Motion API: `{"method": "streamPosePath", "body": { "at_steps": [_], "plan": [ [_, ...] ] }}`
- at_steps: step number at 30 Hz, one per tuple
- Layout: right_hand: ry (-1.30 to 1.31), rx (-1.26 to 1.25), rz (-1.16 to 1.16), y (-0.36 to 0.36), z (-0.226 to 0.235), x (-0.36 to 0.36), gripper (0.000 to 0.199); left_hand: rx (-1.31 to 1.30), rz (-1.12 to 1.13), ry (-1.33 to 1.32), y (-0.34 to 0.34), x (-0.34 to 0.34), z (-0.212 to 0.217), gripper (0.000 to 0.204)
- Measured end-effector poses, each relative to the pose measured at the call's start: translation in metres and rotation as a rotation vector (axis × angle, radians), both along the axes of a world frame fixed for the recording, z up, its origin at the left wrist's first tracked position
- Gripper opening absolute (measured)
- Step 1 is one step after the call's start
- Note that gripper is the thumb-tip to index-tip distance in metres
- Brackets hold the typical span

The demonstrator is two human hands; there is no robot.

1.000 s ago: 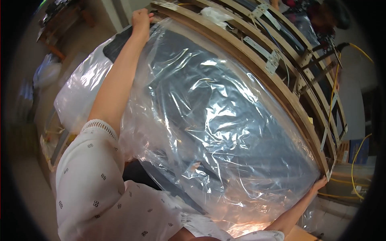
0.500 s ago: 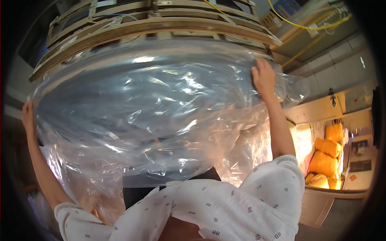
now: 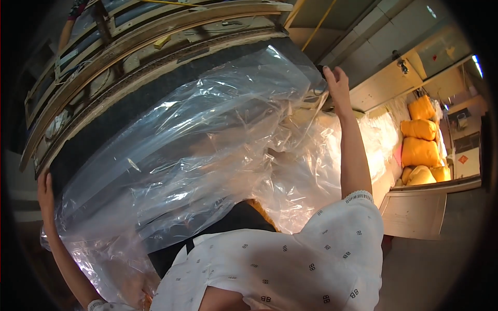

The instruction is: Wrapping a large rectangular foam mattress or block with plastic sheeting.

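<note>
A wide sheet of clear, crinkled plastic film [image 3: 171, 122] lies loosely across a dark flat surface [image 3: 122, 114] and hangs down toward my body. At the far left, my left hand [image 3: 45, 197] rests against that surface's edge, its fingers fairly straight and pointing away from me. My right hand [image 3: 338, 88] is at the far right corner, just past the film's end, with thumb and fingers apart. A small dark part beside those fingertips is too unclear to name. Neither hand visibly grips the film.
A slatted wooden frame [image 3: 155, 23] runs along the far side, with a yellow scrap [image 3: 162, 41] near it. Another person's hand [image 3: 77, 9] shows at the top left. On the right, stacked orange bundles [image 3: 420, 150] sit near a pale cabinet [image 3: 389, 88].
The film has slid toward me, baring a dark strip along the far side. My right hand has come off the film, and my left has moved to the surface's edge. The view has turned.
</note>
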State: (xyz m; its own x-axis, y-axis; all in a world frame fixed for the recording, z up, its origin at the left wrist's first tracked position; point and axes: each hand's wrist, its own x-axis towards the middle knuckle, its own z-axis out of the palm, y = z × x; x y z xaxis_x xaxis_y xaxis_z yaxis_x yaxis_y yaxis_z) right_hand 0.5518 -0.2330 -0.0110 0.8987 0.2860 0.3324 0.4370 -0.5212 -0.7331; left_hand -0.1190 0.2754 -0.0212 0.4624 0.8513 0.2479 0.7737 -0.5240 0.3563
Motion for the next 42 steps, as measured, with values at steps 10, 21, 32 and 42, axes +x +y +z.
{"method": "streamPosePath", "body": {
  "at_steps": [10, 21, 32, 42],
  "plan": [
    [1.025, 0.207, 0.257, 0.008, -0.016, 0.062, 0.044, 0.086, -0.382, -0.232, -0.112, 0.162, -0.016, 0.012],
    [0.550, 0.320, 0.333, 0.031, 0.011, 0.065, 0.012, 0.101, -0.475, -0.274, -0.112, 0.173, -0.012, 0.010],
    [0.434, -0.409, 0.631, 0.050, -0.006, 0.050, 0.012, -0.151, -0.456, -0.260, -0.123, 0.169, -0.007, 0.014],
    [-0.332, -0.158, 0.812, 0.135, -0.045, -0.051, 0.009, -0.271, -0.241, -0.412, -0.158, 0.116, 0.006, 0.013]
  ]
}}
